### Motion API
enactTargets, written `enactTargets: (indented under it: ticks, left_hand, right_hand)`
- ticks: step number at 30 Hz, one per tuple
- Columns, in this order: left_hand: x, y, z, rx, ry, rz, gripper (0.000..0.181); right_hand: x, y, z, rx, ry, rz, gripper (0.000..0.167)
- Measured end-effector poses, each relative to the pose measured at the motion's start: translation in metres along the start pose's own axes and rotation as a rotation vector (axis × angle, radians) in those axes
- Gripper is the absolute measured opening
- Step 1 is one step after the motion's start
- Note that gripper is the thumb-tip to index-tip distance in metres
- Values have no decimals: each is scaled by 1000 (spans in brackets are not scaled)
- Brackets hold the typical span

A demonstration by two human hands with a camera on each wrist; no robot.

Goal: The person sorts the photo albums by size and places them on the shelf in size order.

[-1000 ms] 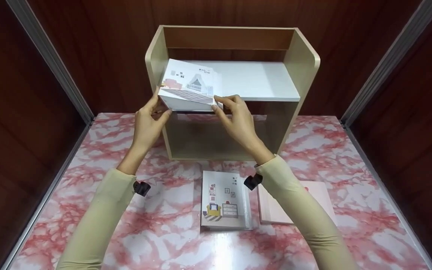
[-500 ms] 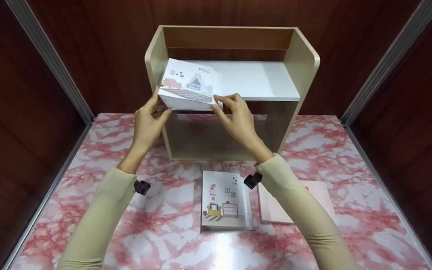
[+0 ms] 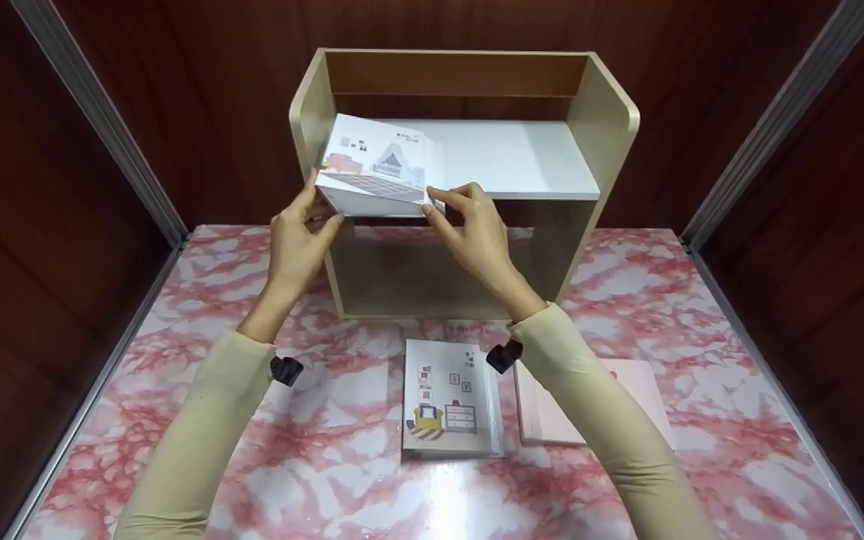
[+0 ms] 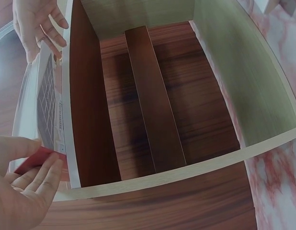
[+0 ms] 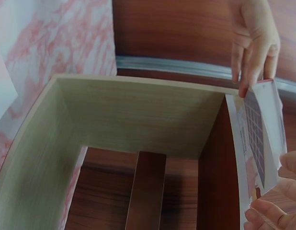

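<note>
In the head view, a white book (image 3: 383, 161) with a printed room scene lies slanted at the left end of the small bookcase's (image 3: 612, 142) upper shelf, its near edge at the shelf's front. My left hand (image 3: 297, 244) grips its near left corner. Fingertips and thumb of my right hand (image 3: 481, 232) pinch its near right corner. The left wrist view shows a red edge (image 4: 37, 160) between my left thumb and fingers. From the right wrist side, the book (image 5: 263, 139) has its cover lifted slightly from the pages beneath.
Below the bookcase, a second illustrated book (image 3: 451, 397) lies flat on the pink marbled table (image 3: 312, 480). Pink books or folders (image 3: 638, 390) lie to its right, partly under my right sleeve (image 3: 612, 405). Dark wood panels (image 3: 814, 187) surround the table on three sides.
Very little differs. Both hands keep the same hold on the book, and the whole head view has shifted by a few pixels.
</note>
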State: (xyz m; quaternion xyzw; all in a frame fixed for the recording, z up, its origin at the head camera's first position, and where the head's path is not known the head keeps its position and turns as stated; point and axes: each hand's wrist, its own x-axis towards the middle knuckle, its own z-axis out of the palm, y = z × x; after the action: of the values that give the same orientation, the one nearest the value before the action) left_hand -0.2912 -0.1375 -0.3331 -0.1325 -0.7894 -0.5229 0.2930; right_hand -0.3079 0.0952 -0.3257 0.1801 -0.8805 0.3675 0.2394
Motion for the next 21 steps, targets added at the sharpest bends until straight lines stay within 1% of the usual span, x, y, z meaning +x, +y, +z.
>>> enactTargets:
  ticks: [9, 21]
  left_hand:
    - [1, -1, 0, 39, -10, -4, 64]
    - [3, -1, 2, -1, 8, 8, 63]
  right_hand:
    - [2, 1, 0, -12, 0, 0, 36]
    - [4, 1, 0, -21, 8, 12, 36]
